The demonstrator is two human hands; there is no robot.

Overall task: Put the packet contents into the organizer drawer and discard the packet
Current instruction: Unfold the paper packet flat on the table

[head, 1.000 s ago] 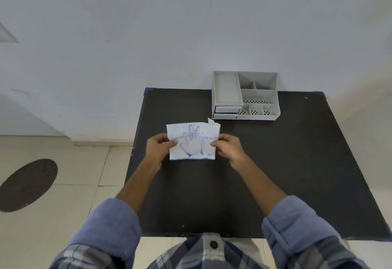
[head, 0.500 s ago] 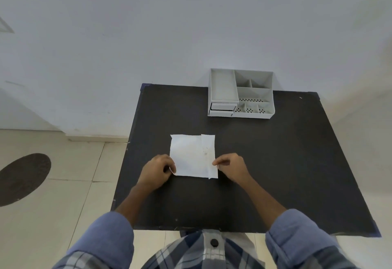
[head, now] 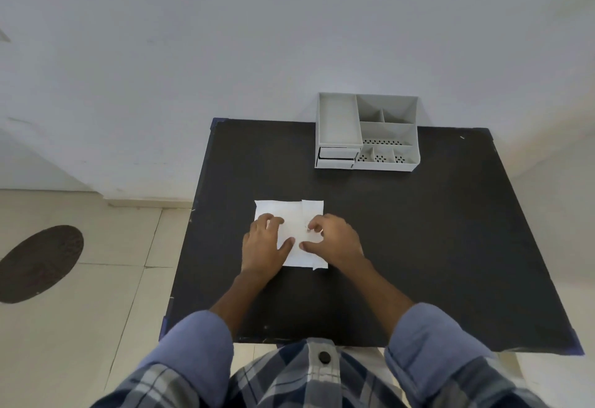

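Observation:
A white paper packet (head: pixel 291 214) lies flat on the black table (head: pixel 418 230), plain side up, with a flap along its right edge. My left hand (head: pixel 265 245) rests palm-down on the packet's left half, fingers spread. My right hand (head: pixel 333 240) sits on the right half, its fingertips curled and pinching at the paper near the flap seam. The grey organizer (head: pixel 367 132) stands at the table's far edge, its small drawer (head: pixel 336 153) at the lower left looks slightly pulled out. The packet's contents are hidden inside.
A white wall rises right behind the table. Tiled floor lies to the left, with a dark round mat (head: pixel 38 262) on it. The table's near edge is close to my body.
The packet went from held up with its printed side showing to lying flat, plain side up. Both hands moved from its lower edge onto its top surface.

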